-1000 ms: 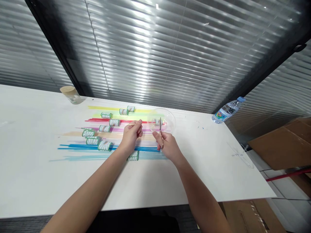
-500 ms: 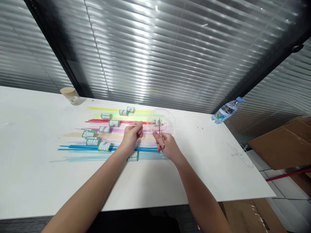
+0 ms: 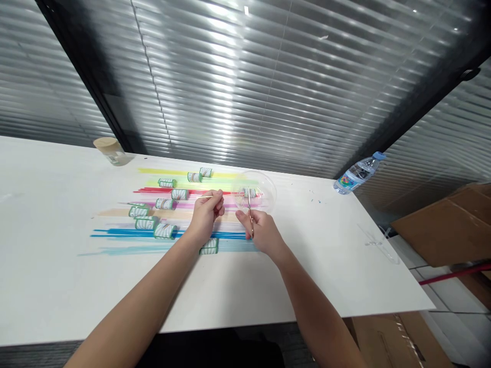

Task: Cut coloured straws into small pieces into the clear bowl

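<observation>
- The left hand [image 3: 205,214], at frame centre, has its fingertips pinched shut on a thin pale strip [image 3: 209,197]; the strip's long axis runs left-right, its free end pointing toward the left edge of the frame.
- The right hand [image 3: 261,232], just right of centre, has its fingers curled closed around the handles of a pair of scissors [image 3: 249,209]. The blades run up the frame, tips pointing toward the top.
- The blade tips lie over a clear round dish [image 3: 264,186], where one small roll shows through.
- Behind the hands, bundles of coloured strips [image 3: 126,233] lie side by side on the white table [image 3: 57,255], all running left-right.
- About ten green-banded rolls [image 3: 164,231] sit on them.
- One capped jar [image 3: 109,150] stands upper left; one water bottle [image 3: 358,174] lies right.
</observation>
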Available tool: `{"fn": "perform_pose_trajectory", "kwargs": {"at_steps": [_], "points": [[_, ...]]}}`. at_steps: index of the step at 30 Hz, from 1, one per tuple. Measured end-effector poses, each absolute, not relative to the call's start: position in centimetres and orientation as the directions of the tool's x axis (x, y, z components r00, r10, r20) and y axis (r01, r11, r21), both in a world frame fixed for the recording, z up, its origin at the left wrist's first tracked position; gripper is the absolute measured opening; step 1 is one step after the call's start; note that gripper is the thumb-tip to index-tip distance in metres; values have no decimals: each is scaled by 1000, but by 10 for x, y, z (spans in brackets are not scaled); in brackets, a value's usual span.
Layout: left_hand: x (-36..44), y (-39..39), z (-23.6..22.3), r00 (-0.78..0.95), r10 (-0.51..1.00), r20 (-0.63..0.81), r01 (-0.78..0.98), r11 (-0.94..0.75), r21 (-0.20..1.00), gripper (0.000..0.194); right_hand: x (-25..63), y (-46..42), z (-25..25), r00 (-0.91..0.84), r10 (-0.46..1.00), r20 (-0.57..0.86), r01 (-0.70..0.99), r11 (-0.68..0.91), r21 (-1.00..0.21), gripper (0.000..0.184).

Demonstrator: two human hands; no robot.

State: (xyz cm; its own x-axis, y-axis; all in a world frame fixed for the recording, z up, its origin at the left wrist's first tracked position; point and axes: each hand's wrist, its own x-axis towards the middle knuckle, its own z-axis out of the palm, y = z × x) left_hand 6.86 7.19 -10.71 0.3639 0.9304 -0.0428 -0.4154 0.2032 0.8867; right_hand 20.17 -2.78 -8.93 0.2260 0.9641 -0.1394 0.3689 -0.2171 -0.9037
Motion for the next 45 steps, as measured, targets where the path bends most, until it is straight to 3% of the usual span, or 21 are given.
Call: {"fn": "perform_pose_trajectory", "kwargs": {"at_steps": [45], "points": [[69, 64, -101, 428, 902, -52, -283, 189, 940, 36, 205, -25, -90, 219, 961, -170, 335, -237, -912, 56]]}}
